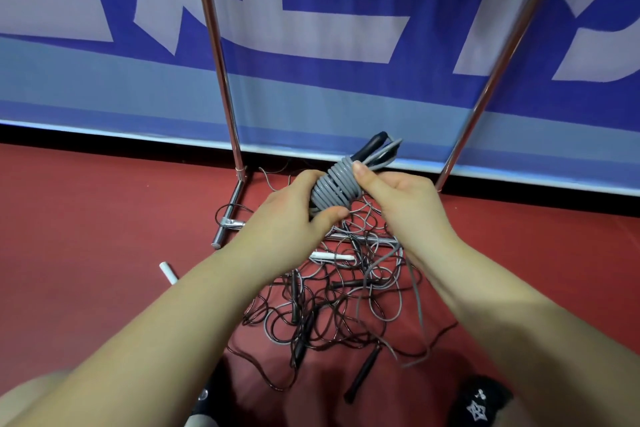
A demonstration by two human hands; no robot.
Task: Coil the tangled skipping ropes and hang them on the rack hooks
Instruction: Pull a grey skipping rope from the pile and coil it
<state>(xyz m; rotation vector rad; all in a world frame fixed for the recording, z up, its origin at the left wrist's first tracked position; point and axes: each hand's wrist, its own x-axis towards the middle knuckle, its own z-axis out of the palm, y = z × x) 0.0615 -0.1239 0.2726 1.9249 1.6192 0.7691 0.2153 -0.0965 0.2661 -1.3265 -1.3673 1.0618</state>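
Both forearms reach forward: left hand (294,208) grips the grey coiled rope bundle (332,187), right hand (398,198) pinches its wrap (coiling nearly done); next, tuck the trailing end.

Both hands gripping a grey coiled rope (332,189): left hand (294,211) around its lower end, right hand (391,194) pinching the wraps. Below, tangled ropes (332,295) on red floor (104,218), between 2 rack poles (221,80).

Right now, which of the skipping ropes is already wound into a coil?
The thick grey skipping rope, wound in tight turns around its black handles, gripped by the left hand and right hand. The thin black and grey ropes lie tangled on the red floor.
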